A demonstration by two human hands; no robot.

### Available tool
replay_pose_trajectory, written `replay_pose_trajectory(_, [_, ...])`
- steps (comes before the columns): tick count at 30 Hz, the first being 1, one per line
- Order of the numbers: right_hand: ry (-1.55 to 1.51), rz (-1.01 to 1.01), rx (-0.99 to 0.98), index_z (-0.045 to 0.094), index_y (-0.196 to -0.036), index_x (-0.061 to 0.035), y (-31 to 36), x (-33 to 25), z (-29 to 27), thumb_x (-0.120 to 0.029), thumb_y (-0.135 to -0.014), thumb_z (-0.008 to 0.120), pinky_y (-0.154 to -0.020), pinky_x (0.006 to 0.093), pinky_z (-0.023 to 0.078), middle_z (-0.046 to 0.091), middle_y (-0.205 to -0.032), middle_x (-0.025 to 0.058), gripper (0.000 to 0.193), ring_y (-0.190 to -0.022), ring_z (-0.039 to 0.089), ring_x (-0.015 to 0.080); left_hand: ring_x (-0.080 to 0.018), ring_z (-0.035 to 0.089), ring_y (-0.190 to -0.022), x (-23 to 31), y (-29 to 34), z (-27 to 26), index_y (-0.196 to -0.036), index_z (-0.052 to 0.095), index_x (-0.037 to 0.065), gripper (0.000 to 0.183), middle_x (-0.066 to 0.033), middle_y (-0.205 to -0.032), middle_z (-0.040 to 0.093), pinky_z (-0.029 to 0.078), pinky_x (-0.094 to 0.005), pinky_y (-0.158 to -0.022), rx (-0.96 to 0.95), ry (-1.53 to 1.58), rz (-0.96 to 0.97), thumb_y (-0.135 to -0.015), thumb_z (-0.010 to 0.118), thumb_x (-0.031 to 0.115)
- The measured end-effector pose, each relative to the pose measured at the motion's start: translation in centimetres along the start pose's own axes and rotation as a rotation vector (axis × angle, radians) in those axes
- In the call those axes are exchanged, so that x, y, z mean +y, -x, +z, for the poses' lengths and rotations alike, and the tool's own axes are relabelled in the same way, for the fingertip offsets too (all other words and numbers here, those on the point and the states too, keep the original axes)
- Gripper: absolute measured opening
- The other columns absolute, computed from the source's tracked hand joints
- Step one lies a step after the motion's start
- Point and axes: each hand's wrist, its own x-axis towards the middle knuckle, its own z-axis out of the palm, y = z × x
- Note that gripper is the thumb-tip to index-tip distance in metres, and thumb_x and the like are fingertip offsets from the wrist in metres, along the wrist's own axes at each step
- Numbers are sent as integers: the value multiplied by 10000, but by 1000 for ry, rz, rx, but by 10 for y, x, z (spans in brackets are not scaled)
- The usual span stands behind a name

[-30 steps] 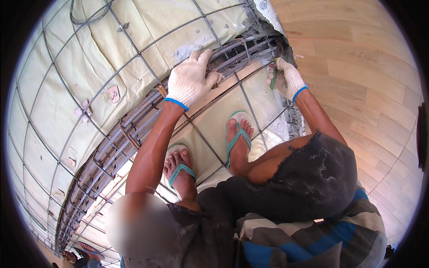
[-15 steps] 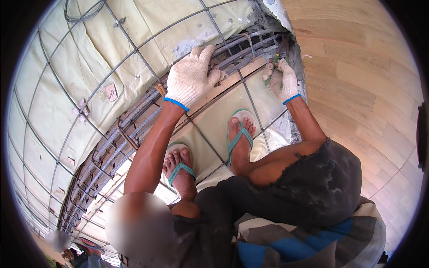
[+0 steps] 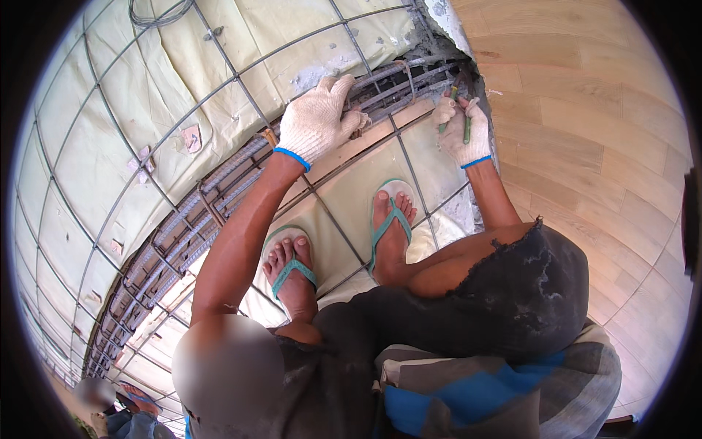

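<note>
My left hand (image 3: 316, 123), in a white knit glove with a blue cuff, is curled over the bundle of steel reinforcing bars (image 3: 395, 86). Its fingertips go out of sight behind the bars. My right hand (image 3: 466, 135), gloved alike, is closed around green-handled pliers (image 3: 453, 94) beside the wood-look floor edge. The handles are spread apart in the hand. The jaws point into the dark corner where the bars end, and their tips are hard to make out. A pale wooden strip (image 3: 409, 113) runs along the near side of the bundle.
Steel mesh (image 3: 157, 150) covers pale sheeting on both sides of the bars. A wire coil (image 3: 157, 16) lies far left. Rough concrete (image 3: 453, 25) borders the tiled floor (image 3: 578, 139) on the right. My sandalled feet (image 3: 292, 271) stand on the mesh. Another person (image 3: 135, 410) is at lower left.
My right hand has turned, and the pliers' handles now show spread apart more plainly. My left hand stays on the bars. The view has shifted slightly.
</note>
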Motion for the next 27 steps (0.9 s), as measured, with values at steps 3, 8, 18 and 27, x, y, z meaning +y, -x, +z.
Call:
replay_pose_trajectory(3, [-356,31,-234,578,-1203,11,1,12,22,-193,-1045,495,-745,362,554,571,-897,57,271,-789,595,205,-435,712,-1083,-2,0,1,-1473,551,54,629,-235,-1348,633,584,-502,-914,-22,33,-14,-982,665,431])
replay_pose_trajectory(8, [-633,1,-451,600,-1200,-4,-12,34,11,-67,-962,592,-791,341,628,588,-898,28,247,-788,641,174,-428,660,-1203,15,-15,-19,-1468,554,28,616,-251,-1381,615,541,-494,-1020,140,-96,136,-999,654,415])
replay_pose_trajectory(18, [-568,95,-408,645,-1257,-90,-12,37,8,-200,-1009,637,-915,413,573,679,-976,5,272,-974,647,184,-232,689,-1013,85,-94,-62,-1441,610,0,782,-176,-1266,706,569,-410,-905,-824,361,-439,-1055,481,668])
replay_pose_trajectory(27, [-36,38,-185,600,-1425,-86,5,3,1,-319,-1124,504,-932,382,555,674,-1361,78,393,-1178,633,208,-144,601,-919,113,-109,76,-1097,735,94,462,-25,-997,682,503,-326,-888,-460,1446,-567,-1050,578,525])
